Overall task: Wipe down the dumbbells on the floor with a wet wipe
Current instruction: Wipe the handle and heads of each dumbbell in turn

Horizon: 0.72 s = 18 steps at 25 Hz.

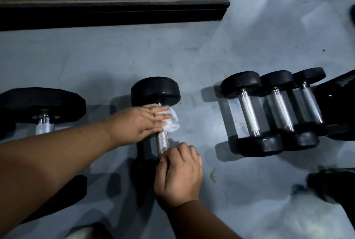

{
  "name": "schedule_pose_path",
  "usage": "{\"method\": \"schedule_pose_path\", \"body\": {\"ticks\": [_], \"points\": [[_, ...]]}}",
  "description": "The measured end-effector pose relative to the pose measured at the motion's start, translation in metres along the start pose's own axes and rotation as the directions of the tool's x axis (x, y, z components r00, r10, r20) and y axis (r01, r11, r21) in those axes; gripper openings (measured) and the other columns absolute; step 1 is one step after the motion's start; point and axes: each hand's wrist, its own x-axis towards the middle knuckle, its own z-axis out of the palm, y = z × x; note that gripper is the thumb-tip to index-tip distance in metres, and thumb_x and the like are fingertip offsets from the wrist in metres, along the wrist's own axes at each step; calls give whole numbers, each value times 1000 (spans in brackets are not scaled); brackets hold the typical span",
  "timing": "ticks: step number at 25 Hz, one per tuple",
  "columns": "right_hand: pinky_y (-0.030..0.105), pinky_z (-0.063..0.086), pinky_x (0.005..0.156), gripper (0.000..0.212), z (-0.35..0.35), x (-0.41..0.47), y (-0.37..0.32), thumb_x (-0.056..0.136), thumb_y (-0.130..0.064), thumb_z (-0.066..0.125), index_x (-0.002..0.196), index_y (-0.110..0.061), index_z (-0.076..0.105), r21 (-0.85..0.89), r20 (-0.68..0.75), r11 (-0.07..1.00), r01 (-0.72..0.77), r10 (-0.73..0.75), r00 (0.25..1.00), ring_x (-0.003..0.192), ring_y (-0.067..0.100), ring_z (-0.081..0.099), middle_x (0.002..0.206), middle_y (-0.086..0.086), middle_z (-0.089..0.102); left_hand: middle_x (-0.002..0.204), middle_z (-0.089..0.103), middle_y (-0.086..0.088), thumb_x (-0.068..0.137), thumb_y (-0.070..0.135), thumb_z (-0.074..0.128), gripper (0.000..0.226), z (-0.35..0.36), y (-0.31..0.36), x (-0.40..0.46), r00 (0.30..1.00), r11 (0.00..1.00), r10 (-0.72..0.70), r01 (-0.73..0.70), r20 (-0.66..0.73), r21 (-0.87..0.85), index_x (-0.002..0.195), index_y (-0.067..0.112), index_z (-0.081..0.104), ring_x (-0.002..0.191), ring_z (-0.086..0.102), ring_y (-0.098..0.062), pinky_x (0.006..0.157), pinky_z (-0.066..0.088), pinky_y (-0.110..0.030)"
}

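Right now the left hand (138, 122) presses a white wet wipe (171, 118) onto the far part of the middle dumbbell (156, 92), fingers laid nearly flat over the cloth, just below the far weight. The right hand (177, 176) is curled round the near end of the metal handle (162, 141), steadying it. That handle runs away from the person, near end to far end, so any stroke should travel along that line; the bare stretch lies between the two hands, toward the person from the wipe, and the left hand is the one placed to cover it. Counting up on the grey floor (115, 56): one wipe; five dumbbells — one being cleaned, a bigger dumbbell (41, 104) to the left, and three small dumbbells (272, 110) packed touching side by side on the right, well apart from the hands.
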Motion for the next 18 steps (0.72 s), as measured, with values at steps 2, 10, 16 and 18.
{"method": "schedule_pose_path", "body": {"ticks": [2,10,16,18], "points": [[39,37,66,19,1,0,1,84,-30,50,71,-17,54,5,-7,1000,-2,2,1000,75,28,47,79,3,50,138,62,-3,102,30,52,35,0,0,3,998,998,-56,57,-35,29,119,8,75,137,52,-22,116,38,-39],[40,38,67,18,3,0,5,83,-28,50,71,-16,57,41,-37,999,-4,5,999,75,27,48,79,3,53,142,60,-4,99,18,58,32,14,20,-11,975,981,192,-187,115,-47,127,8,70,140,48,-23,116,37,-47],[44,40,66,17,2,1,9,82,-26,51,71,-16,58,39,-17,999,-4,4,1000,75,28,48,78,3,51,138,62,-4,102,26,52,33,4,5,4,998,999,-49,48,-50,-15,120,7,74,137,50,-22,114,39,-45],[46,41,67,18,2,0,13,83,-26,50,72,-15,58,54,-12,999,-1,2,1000,76,28,49,80,3,52,140,61,-4,103,21,49,33,18,25,-5,999,1000,-5,5,-35,-10,122,8,73,140,48,-22,121,30,-42]]}}
